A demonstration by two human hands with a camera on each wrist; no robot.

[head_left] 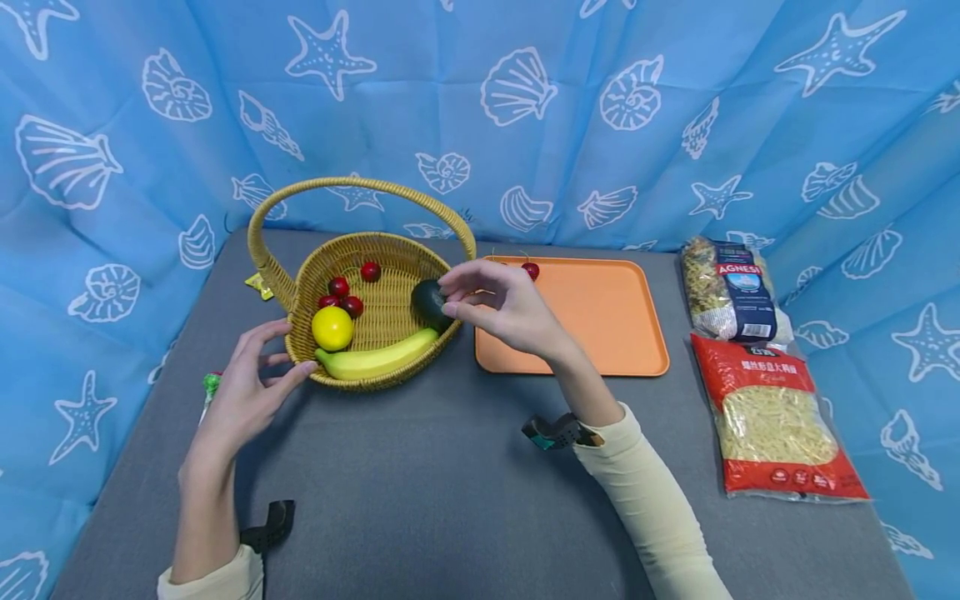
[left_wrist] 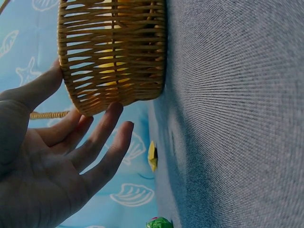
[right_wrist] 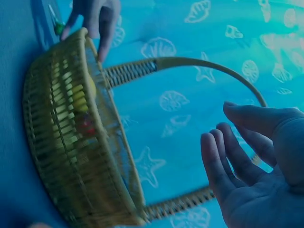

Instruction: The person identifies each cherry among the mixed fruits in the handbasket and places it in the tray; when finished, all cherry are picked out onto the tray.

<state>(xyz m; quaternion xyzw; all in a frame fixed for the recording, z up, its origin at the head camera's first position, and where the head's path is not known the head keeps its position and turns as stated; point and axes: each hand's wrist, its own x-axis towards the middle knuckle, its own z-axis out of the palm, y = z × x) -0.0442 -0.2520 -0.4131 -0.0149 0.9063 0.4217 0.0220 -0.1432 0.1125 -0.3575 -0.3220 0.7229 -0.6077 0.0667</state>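
A wicker basket (head_left: 390, 242) with a tall arched handle stands on the grey cloth. Inside lie a banana (head_left: 378, 357), a round yellow fruit (head_left: 332, 328), several red cherries (head_left: 339, 287) and a dark avocado (head_left: 427, 302). My left hand (head_left: 251, 387) holds the basket's left rim, thumb toward the front; the left wrist view has its fingers against the woven side. Above the basket's right rim hovers my right hand (head_left: 510, 308), partly covering the avocado in the head view. In the right wrist view, nothing lies between the bent fingers (right_wrist: 230, 156) and thumb.
Right of the basket lies an orange tray (head_left: 592, 317) with a cherry (head_left: 531, 271) at its back edge. Two pasta bags, one dark-labelled (head_left: 738, 292) and one red (head_left: 780, 425), line the right side. A yellow wrapper (head_left: 259, 286) and a green-wrapped item (head_left: 211, 385) lie left.
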